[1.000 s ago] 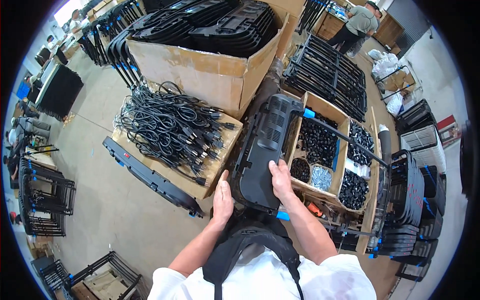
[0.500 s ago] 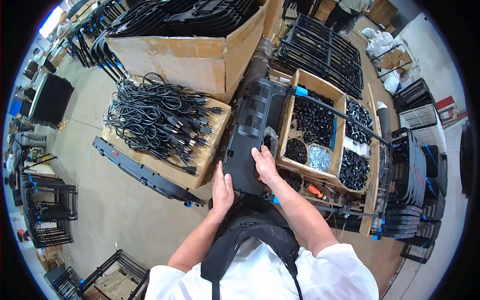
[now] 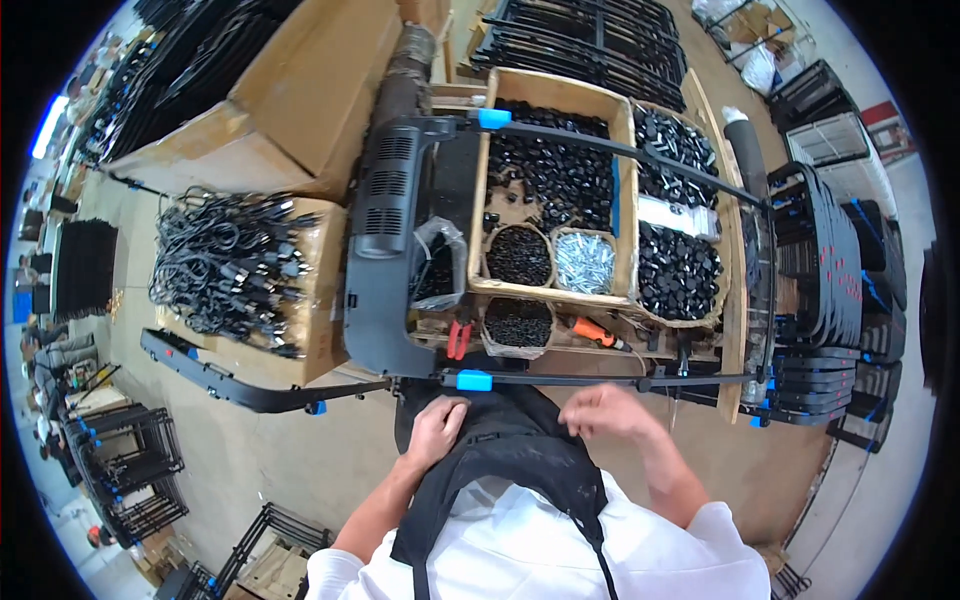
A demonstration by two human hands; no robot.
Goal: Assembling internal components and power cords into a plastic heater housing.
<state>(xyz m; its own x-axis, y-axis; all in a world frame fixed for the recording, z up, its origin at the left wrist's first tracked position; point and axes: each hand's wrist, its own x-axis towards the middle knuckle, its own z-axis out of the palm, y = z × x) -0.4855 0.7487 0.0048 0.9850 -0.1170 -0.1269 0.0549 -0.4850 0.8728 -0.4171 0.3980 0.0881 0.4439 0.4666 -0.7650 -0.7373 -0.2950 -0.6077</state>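
A black plastic housing [image 3: 380, 285] with vent slots forms one side of a black tube frame [image 3: 660, 160] lying across the bench. My left hand [image 3: 437, 428] is just below the frame's near bar, in front of the black apron [image 3: 500, 440]. Its fingers are curled, and anything inside them is hidden. Over the apron's right side, apart from the frame, is my right hand [image 3: 608, 411]. Its fingers are bent together; I cannot make out anything in them. A blue clip [image 3: 474, 380] sits on the near bar between the hands.
Inside the frame, a wooden box [image 3: 556, 293] holds black parts and silver screws [image 3: 585, 262]. Red-handled pliers [image 3: 459, 339] and an orange screwdriver [image 3: 594, 332] lie nearby. Bundled black cables [image 3: 230, 265] rest on cardboard at left. Stacked black panels [image 3: 820, 260] stand right.
Both hands have come off the black housing and drawn back towards my body, the right one moving out to the right. The view has turned, showing the bench squarer.
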